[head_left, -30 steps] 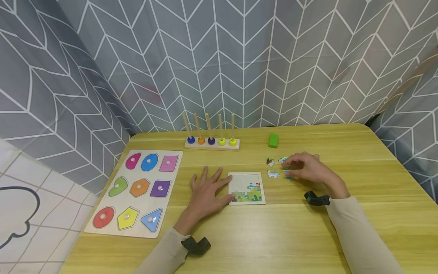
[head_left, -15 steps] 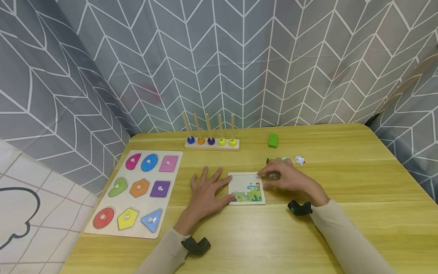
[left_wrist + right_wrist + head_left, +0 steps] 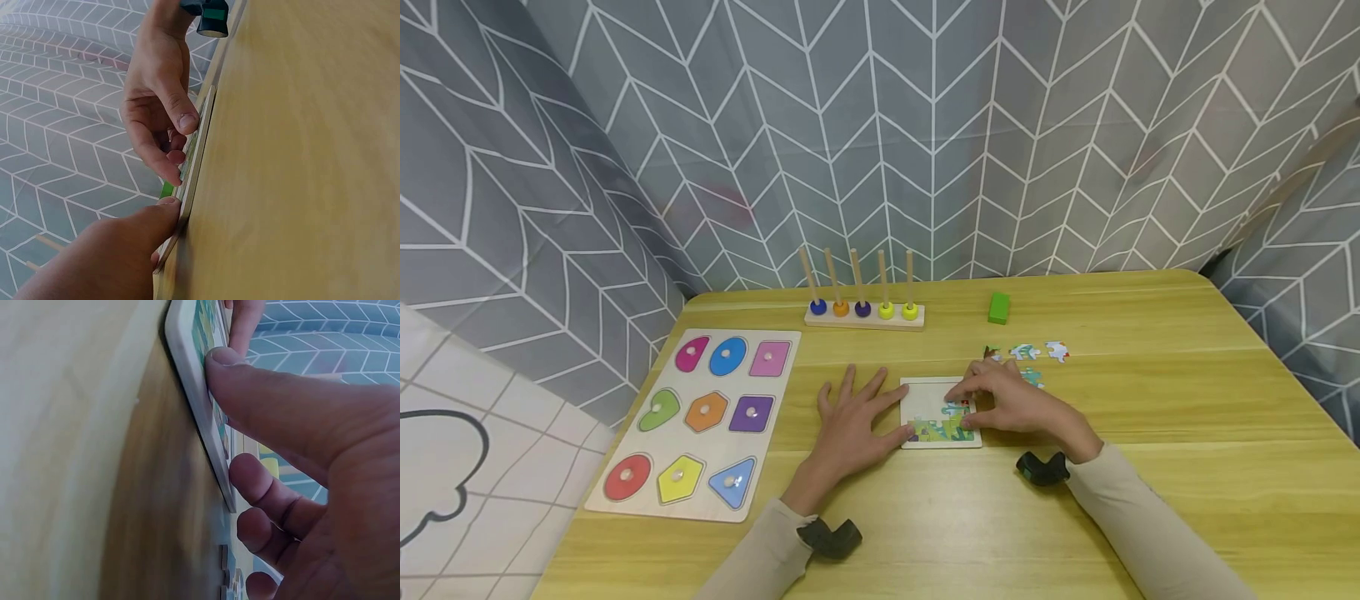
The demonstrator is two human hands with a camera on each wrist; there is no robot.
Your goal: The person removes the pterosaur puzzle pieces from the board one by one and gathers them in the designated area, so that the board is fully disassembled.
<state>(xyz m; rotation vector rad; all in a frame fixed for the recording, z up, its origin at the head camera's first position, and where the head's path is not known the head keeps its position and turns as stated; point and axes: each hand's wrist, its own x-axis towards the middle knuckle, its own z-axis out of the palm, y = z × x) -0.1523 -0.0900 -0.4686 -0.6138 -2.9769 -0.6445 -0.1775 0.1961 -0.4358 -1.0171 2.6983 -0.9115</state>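
Observation:
In the head view a square puzzle board (image 3: 932, 392) lies mid-table, with jigsaw pieces (image 3: 931, 431) along its lower part and bare wood above. My left hand (image 3: 850, 425) rests spread beside it, its thumb on the board's lower left edge. My right hand (image 3: 1011, 400) is over the board's right side, thumb and index finger apart around a blue-and-red puzzle piece (image 3: 956, 408). In the right wrist view the thumb (image 3: 228, 365) touches the board's puzzle surface. No lifted piece shows between those fingers. Loose puzzle pieces (image 3: 1024, 352) lie just beyond the right hand.
Left of the hands lies a shape board (image 3: 741, 367) with several coloured knobbed shapes. A peg stand (image 3: 865, 317) with coloured rings stands at the back, and a green block (image 3: 998, 308) lies to its right. A patterned curtain (image 3: 925, 150) hangs behind the table.
My right hand has moved left from the loose pieces onto the right side of the puzzle board, uncovering the far right loose piece. The left hand has stayed where it was.

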